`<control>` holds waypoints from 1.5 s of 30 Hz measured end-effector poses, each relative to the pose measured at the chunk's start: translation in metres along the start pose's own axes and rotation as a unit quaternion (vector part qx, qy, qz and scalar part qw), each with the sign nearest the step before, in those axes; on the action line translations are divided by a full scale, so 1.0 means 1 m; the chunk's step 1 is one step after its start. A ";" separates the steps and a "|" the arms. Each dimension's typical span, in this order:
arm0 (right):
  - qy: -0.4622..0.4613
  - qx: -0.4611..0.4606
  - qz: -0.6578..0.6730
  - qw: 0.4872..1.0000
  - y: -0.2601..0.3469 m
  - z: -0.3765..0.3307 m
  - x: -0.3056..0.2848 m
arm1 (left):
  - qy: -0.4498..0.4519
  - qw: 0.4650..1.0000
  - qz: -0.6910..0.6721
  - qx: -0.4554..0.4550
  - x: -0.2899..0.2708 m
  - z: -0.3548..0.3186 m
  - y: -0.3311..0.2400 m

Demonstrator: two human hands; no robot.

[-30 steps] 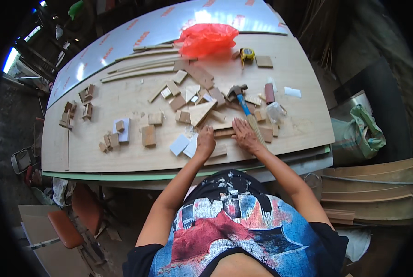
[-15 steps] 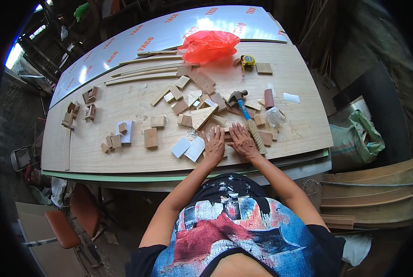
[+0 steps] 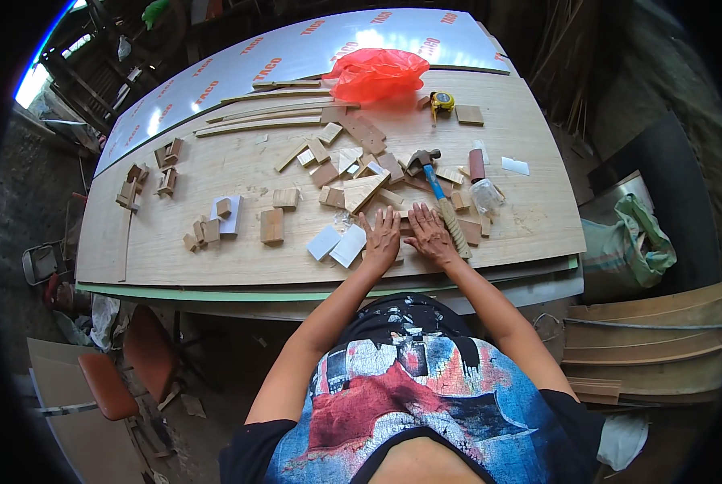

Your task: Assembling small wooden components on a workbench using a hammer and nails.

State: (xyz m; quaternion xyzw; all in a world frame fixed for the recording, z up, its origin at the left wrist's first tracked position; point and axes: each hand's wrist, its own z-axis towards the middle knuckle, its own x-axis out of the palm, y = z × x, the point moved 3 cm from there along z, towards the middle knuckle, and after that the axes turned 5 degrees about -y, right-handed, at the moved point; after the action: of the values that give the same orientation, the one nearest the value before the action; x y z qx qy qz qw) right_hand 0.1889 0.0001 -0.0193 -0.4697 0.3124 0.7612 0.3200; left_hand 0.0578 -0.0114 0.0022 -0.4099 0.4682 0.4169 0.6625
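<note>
My left hand (image 3: 381, 239) lies flat, fingers spread, on small wooden pieces near the front edge of the plywood tabletop (image 3: 216, 266). My right hand (image 3: 429, 235) rests beside it, palm down on a flat strip of wood; what lies under the palms is hidden. A hammer (image 3: 438, 189) with a blue and tan handle lies just right of my right hand. Two white cards (image 3: 338, 242) sit left of my left hand. A triangular wood offcut (image 3: 363, 192) lies just beyond my fingers.
Several wood blocks (image 3: 271, 225) and offcuts are scattered over the board. At the far side lie a red plastic bag (image 3: 376, 74), a yellow tape measure (image 3: 441, 101) and long thin wood strips (image 3: 256, 125). An orange chair (image 3: 127, 363) stands lower left; curved plywood (image 3: 651, 331) is stacked right.
Both hands have shifted slightly toward me and to the left, staying flat on the wood pieces. Nothing else on the table has moved.
</note>
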 end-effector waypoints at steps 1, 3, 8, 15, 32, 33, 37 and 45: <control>-0.002 -0.003 -0.003 1.000 0.000 0.000 0.000 | 0.002 1.000 0.003 0.001 0.000 0.000 0.000; -0.002 -0.002 -0.012 1.000 0.001 0.002 0.000 | -0.005 1.000 0.007 -0.001 0.000 0.002 0.001; 0.054 0.054 -0.023 0.997 0.009 0.011 -0.013 | -0.018 1.000 -0.014 -0.004 -0.001 0.004 0.004; 0.005 0.039 -0.021 0.999 0.018 0.006 -0.012 | -0.012 1.000 -0.003 -0.003 0.005 -0.008 0.001; -0.016 0.097 -0.049 0.994 0.043 0.022 0.003 | -0.010 0.999 -0.042 0.030 -0.018 -0.018 0.032; -0.014 0.097 -0.047 0.994 0.047 0.026 0.004 | -0.021 0.998 -0.038 0.035 -0.021 -0.020 0.035; -0.062 0.114 -0.023 0.991 0.063 0.047 -0.005 | -0.015 0.996 -0.086 0.019 -0.029 -0.024 0.049; -0.205 0.236 0.138 0.940 0.051 0.089 -0.002 | -0.131 0.897 -0.342 -0.246 -0.034 -0.006 0.104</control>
State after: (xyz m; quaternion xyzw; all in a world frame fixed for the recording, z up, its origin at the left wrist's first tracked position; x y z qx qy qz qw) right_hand 0.1047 0.0380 0.0239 -0.1670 0.4723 0.7822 0.3703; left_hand -0.0480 0.0103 0.0180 -0.6365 0.0908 0.3159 0.6977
